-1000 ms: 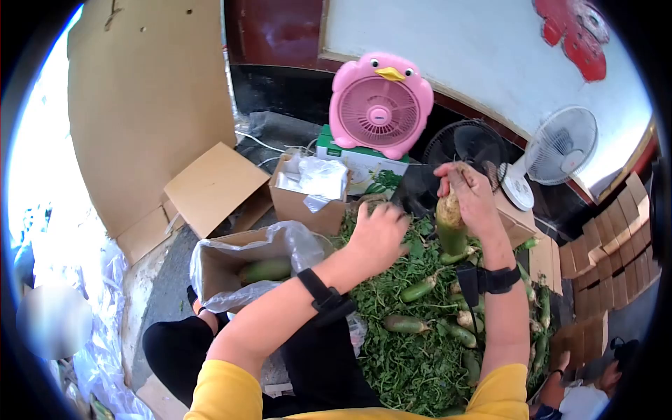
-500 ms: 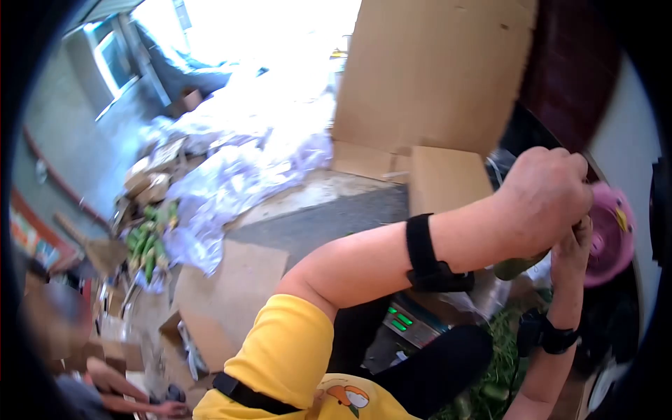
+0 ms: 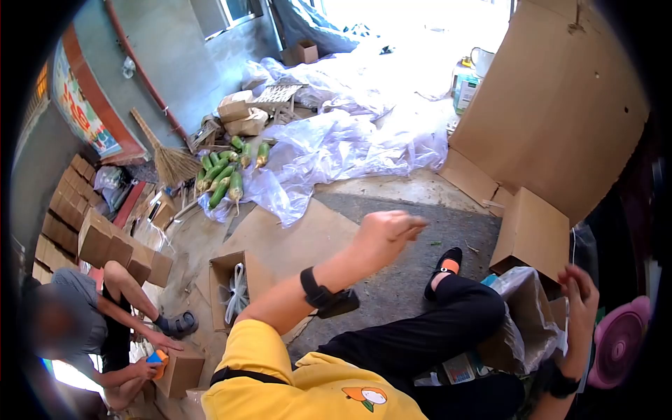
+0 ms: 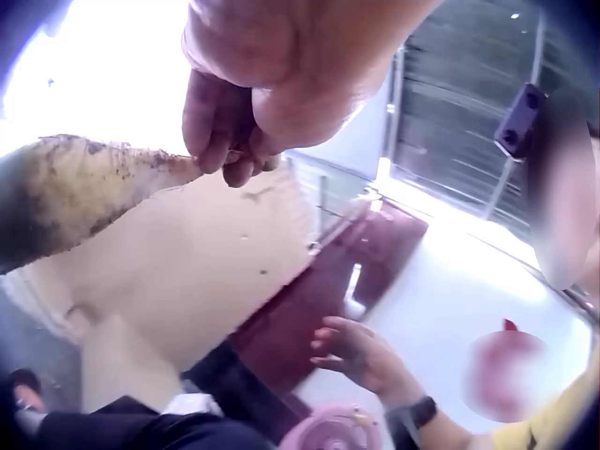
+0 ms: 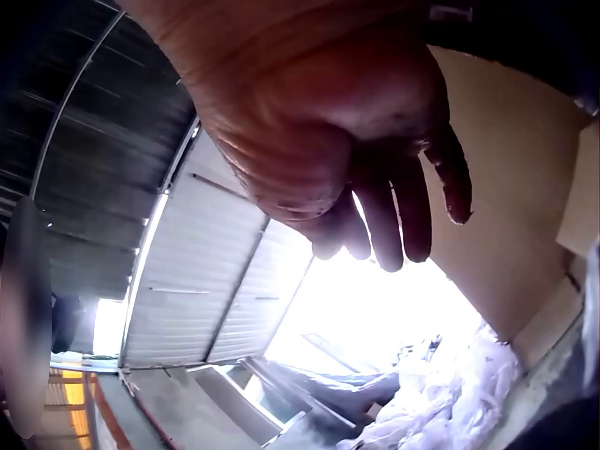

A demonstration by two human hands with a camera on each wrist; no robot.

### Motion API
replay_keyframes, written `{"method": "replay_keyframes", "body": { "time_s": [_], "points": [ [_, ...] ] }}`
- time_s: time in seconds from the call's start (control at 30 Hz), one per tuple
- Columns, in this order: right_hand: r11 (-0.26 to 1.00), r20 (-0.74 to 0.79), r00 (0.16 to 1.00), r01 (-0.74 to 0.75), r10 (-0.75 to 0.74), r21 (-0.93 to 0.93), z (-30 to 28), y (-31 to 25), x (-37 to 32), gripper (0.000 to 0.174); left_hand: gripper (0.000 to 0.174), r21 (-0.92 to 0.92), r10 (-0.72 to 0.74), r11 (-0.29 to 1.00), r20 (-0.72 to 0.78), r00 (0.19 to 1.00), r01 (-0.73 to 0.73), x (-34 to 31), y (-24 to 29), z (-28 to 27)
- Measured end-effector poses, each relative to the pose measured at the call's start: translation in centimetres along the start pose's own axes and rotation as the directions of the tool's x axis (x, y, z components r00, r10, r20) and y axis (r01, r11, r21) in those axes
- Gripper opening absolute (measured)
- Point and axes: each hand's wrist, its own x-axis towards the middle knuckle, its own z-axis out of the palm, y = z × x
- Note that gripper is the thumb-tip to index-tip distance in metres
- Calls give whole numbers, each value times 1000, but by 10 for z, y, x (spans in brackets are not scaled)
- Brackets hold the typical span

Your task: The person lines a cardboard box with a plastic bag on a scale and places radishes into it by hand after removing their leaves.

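In the left wrist view, my left hand [image 4: 272, 84] pinches the thin root end of a green radish [image 4: 75, 192]. The soil-stained body of the radish runs out past the left edge of that view. My left hand [image 3: 385, 238] is raised over the floor in the head view, where the radish does not show. My right hand [image 3: 579, 294] is up at the right, above a plastic-lined box [image 3: 521, 308], holding nothing. Its fingers [image 5: 408, 211] hang loosely in the right wrist view.
Several green radishes [image 3: 222, 171] lie beside crumpled plastic sheeting [image 3: 350, 143] and a broom [image 3: 171, 161]. An open box [image 3: 220, 280] stands left of my arm. At the left a person [image 3: 105, 329] works at a carton [image 3: 183, 371]. A pink fan [image 3: 619, 343] is at the right.
The view has swung left, from the leafy heap and fans to the plastic sheeting. The radish has gone from my right hand to my left, and the hands have moved apart.
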Motion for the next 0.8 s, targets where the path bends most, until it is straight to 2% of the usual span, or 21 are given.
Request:
{"method": "replay_keyframes", "body": {
  "time_s": [0.03, 0.1, 0.2, 0.23, 0.3, 0.33, 0.37, 0.4, 0.43, 0.47, 0.5, 0.57, 0.6, 0.63, 0.67, 0.7, 0.73, 0.77, 0.8],
  "points": [
    [997, -39, 997, -72, 71, -9, -13, 14, -9, 20, 11, 16, -75, 997, 10, 997, 75, -18, -22, -2],
    [992, -107, 988, -117, 111, -46, -44, 56, -28, 20, 12, -55, -384, 922, -21, 923, 383, -55, -67, -4],
    [936, -268, 924, -320, 274, -147, -81, 92, -67, 23, 16, -123, -566, 823, -120, 815, 554, -115, -159, -13],
    [914, -318, 897, -371, 306, -167, -95, 108, -78, 25, 17, -142, -634, 773, -133, 761, 619, -133, -190, -23],
    [921, -311, 894, -372, 322, -117, -139, 156, -104, 26, 21, -314, -775, 632, -247, 582, 708, -161, -244, -51],
    [926, -308, 891, -372, 335, -68, -152, 170, -118, 27, 21, -307, -799, 596, -318, 510, 742, -165, -266, -75],
    [924, -317, 886, -378, 340, -66, -156, 174, -132, 27, 19, -252, -805, 571, -360, 472, 781, -153, -253, -107],
    [889, -420, 820, -454, 389, -65, -160, 178, -143, 28, 18, -52, -704, 617, -482, 522, 785, -147, -265, -137],
    [847, -513, 743, -528, 430, -56, -163, 178, -151, 29, 18, 207, -561, 610, -569, 601, 765, -133, -269, -169],
    [808, -475, 773, -557, 421, -192, -92, 52, -146, 38, 19, 424, -399, 592, -585, 706, 685, -116, -274, -201],
    [803, -474, 769, -565, 430, -188, -89, 51, -149, 38, 22, 552, -321, 482, -611, 724, 680, -108, -305, -236],
    [799, -555, 746, -559, 367, -224, -85, 50, -155, 38, 26, 259, -335, 722, -681, 651, 642, -71, -280, -272],
    [793, -568, 739, -565, 363, -229, -83, 52, -157, 34, 26, 258, -337, 721, -679, 652, 643, -61, -287, -274],
    [792, -567, 739, -566, 364, -229, -86, 66, -162, 34, 31, 411, -127, 745, -686, 717, 525, -53, -293, -274],
    [805, -556, 720, -576, 416, -144, -96, 89, -170, 31, 39, 558, 87, 726, -654, 751, 402, -52, -299, -272],
    [809, -539, 702, -584, 466, -60, -103, 107, -176, 28, 51, 281, -216, 828, -639, 738, 485, -59, -311, -263],
    [849, -490, 777, -513, 395, -128, -106, 121, -182, 26, 52, 265, -317, 814, -541, 779, 516, -64, -306, -248],
    [839, -474, 742, -544, 474, -12, -101, 123, -185, 27, 54, 254, -411, 799, -430, 804, 545, -69, -299, -225],
    [821, -464, 730, -571, 501, -12, -101, 125, -189, 27, 53, 269, -550, 710, -367, 750, 651, -80, -310, -200]
  ]
}}
